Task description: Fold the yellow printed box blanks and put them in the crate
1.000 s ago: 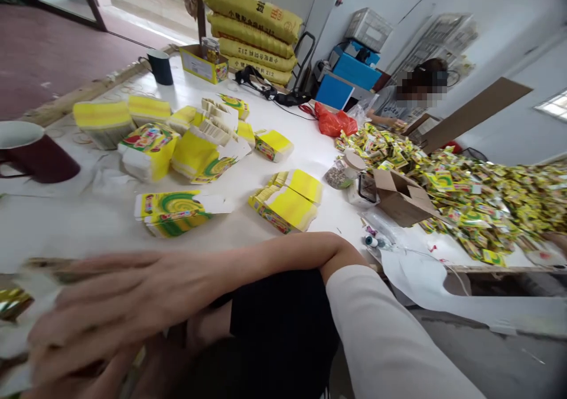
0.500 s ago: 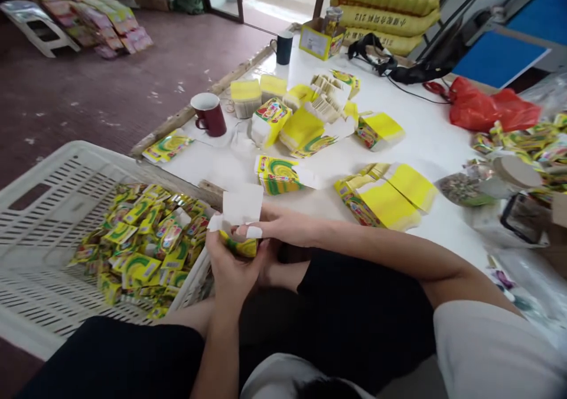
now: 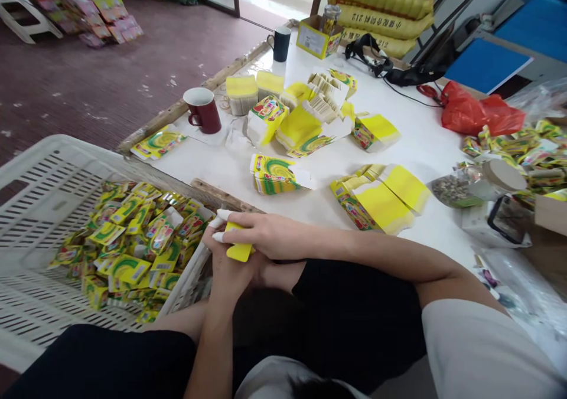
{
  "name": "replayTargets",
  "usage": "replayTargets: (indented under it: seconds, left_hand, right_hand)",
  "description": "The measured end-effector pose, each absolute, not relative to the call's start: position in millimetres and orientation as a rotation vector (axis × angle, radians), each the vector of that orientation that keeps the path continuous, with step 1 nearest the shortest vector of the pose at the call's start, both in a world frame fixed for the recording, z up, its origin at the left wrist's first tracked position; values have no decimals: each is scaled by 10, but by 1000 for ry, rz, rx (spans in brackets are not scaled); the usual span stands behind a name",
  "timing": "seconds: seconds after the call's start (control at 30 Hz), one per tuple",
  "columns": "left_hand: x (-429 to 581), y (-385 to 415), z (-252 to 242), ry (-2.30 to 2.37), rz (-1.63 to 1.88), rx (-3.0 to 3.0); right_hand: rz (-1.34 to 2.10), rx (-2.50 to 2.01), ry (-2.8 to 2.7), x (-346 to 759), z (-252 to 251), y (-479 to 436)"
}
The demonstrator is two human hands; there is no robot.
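Between my hands, above my lap and beside the basket's edge, is a small yellow carton (image 3: pixel 240 252). My left hand (image 3: pixel 225 269) is wrapped round it from below. Over its top lies my right hand (image 3: pixel 266 236), with white covers on some fingertips pressing against the carton. Both hands hide much of it. To their left, a white slatted plastic basket (image 3: pixel 26 210) holds a heap of small yellow and green cartons (image 3: pixel 128 257). Just past my hands on the table sits a stack of flat printed cartons (image 3: pixel 277 173).
On the white table (image 3: pixel 212 169) stand a dark red mug (image 3: pixel 209 118), a dark mug (image 3: pixel 281 48) and bundles of yellow cartons (image 3: pixel 381 198). A lidded jar (image 3: pixel 460 186) and a red plastic bag (image 3: pixel 478 113) are at the right. Yellow sacks (image 3: pixel 381 18) are piled behind.
The carton's raised white flap no longer shows; a yellow side faces up. My right hand has moved over the top of the carton. The camera view has shifted slightly.
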State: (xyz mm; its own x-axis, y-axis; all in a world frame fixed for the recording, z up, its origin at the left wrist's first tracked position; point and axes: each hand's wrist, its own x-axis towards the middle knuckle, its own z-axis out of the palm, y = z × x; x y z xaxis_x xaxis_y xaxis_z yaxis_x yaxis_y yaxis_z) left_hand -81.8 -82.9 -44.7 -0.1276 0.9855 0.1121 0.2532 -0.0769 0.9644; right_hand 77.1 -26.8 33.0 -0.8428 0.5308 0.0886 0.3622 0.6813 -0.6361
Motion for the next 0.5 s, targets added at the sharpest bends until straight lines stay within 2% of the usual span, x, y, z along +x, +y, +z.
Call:
replayTargets:
  seconds: [0.13, 0.3, 0.5]
  left_hand:
    - [-917, -801, -374, 1586, 1219, 1483]
    - [-1005, -812, -373, 1584, 1213, 1506]
    - [-969, -844, -389, 1453, 1178, 1452]
  right_hand:
    - [788, -928, -2635, 848, 319, -216]
    - [633, -942, -2885, 907, 408, -176]
    - [871, -905, -2760, 994, 493, -196]
